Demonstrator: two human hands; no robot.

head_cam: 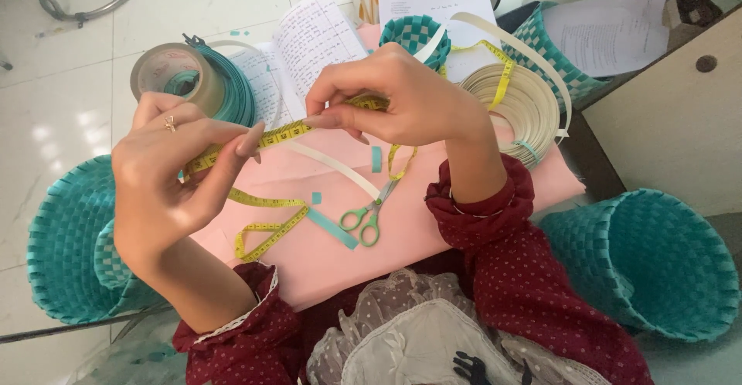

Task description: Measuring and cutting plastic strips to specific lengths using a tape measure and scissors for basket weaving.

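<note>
Pink sheet [433,223] covers the table, white tile floor around it. Both hands are pinched shut on a yellow measuring tape [286,132], left hand [166,176] at one end, right hand [402,99] further along, stretching it taut against a white strap [332,165], probably to read a length. Slack tape loops down beside green scissors [367,219]. Teal woven baskets [645,257] sit either side. Can't tell whether the fingers grip the strap too.
</note>
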